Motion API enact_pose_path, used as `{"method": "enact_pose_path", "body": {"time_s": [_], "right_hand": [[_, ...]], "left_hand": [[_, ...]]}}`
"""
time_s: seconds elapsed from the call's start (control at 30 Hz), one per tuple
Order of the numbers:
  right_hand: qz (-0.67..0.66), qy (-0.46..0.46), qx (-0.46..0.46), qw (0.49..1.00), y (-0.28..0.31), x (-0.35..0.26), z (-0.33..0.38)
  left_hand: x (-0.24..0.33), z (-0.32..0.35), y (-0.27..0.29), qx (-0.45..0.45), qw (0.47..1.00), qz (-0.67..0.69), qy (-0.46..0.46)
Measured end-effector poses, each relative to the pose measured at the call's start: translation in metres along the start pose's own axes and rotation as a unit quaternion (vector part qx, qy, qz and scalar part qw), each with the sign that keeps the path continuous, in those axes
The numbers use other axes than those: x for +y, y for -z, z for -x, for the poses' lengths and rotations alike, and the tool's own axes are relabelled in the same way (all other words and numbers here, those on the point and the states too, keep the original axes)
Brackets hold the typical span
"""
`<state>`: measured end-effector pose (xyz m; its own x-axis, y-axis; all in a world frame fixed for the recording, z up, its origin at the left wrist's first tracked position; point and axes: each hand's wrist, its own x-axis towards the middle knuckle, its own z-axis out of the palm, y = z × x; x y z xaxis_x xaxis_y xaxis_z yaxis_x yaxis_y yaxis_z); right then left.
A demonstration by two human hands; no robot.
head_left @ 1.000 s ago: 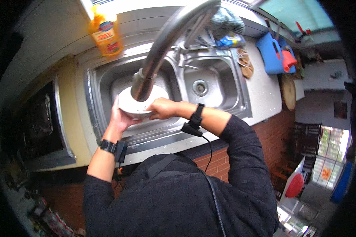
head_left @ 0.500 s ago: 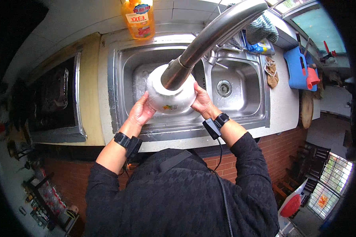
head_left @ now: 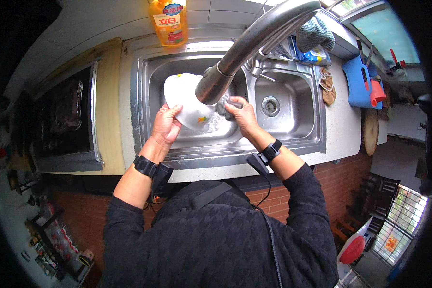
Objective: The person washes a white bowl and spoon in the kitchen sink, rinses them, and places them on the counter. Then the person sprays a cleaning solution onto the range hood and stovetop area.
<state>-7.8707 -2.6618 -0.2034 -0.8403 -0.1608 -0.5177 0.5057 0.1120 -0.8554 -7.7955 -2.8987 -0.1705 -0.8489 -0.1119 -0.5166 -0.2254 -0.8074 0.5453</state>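
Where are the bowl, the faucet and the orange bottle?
bowl [head_left: 183,98]: head view, on its white inner face.
faucet [head_left: 254,38]: head view, on the middle of the spout.
orange bottle [head_left: 169,24]: head view, on its label.

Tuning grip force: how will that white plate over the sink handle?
The white plate looks rigid ceramic, so probably stiff and breakable over the steel sink. Likely slippery if wet; left hand grips its rim, right hand presses a grey cloth.

The tap spout [head_left: 235,53] hides part of the white plate [head_left: 187,98] and the grey cloth [head_left: 228,104].
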Motion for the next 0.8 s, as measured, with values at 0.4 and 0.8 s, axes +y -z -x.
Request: {"method": "enact_pose_path", "body": {"time_s": [0.4, 0.8], "right_hand": [[0.257, 0.360, -0.095, 0.892, -0.061, -0.054, 0.005], [0.212, 0.321, -0.107, 0.917, -0.061, -0.040, 0.000]], "left_hand": [[-0.025, 0.013, -0.020, -0.108, 0.955, -0.269, 0.062], [-0.019, 0.017, -0.010, -0.147, 0.934, -0.313, 0.091]]}}
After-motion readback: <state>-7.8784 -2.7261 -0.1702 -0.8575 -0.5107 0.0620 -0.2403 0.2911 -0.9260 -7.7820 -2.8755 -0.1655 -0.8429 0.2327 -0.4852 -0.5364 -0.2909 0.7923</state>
